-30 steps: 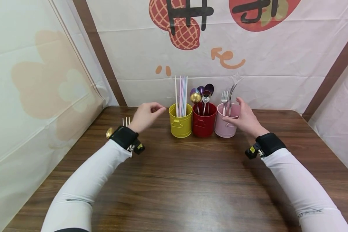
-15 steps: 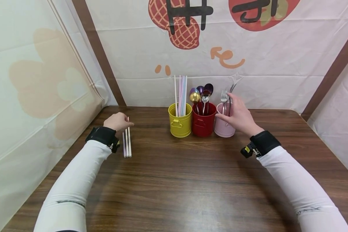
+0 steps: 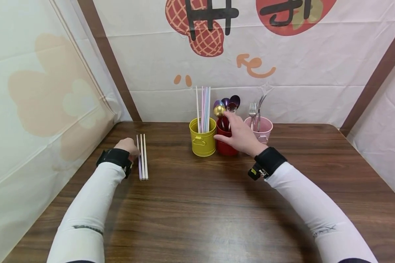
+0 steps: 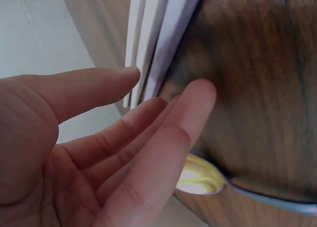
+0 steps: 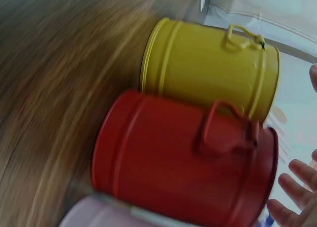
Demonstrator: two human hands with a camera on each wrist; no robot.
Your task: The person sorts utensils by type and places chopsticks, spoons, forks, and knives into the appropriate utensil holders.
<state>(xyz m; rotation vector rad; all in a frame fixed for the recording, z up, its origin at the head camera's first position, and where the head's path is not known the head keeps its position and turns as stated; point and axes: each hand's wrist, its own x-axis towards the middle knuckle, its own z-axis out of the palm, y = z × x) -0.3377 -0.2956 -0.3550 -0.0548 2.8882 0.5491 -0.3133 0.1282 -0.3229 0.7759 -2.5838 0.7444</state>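
Observation:
My left hand [image 3: 127, 147] is low over the table's left side, beside three chopsticks [image 3: 143, 157], one lilac and two white, lying side by side. In the left wrist view its fingers [image 4: 148, 172] are loosely bent with nothing between them and thumb. A spoon with a gold bowl [image 4: 202, 175] and iridescent handle lies just beyond the fingers; the head view hides it behind the hand. My right hand [image 3: 241, 137], fingers spread, is at the red bucket [image 5: 178, 162], overlapping its rim in the head view. Spoons, including a gold one [image 3: 219, 110], stand in that bucket.
A yellow bucket [image 3: 203, 144] with upright chopsticks [image 3: 206, 106] stands left of the red one. To the right is a pink bucket [image 3: 266, 126] with forks [image 3: 253, 109]. Printed cloth [image 3: 151, 47] walls the wooden table [image 3: 197, 212] at back and sides.
My left hand has gone from near the yellow bucket leftward and down beside the laid chopsticks. My right hand has shifted left from the pink bucket to the red one.

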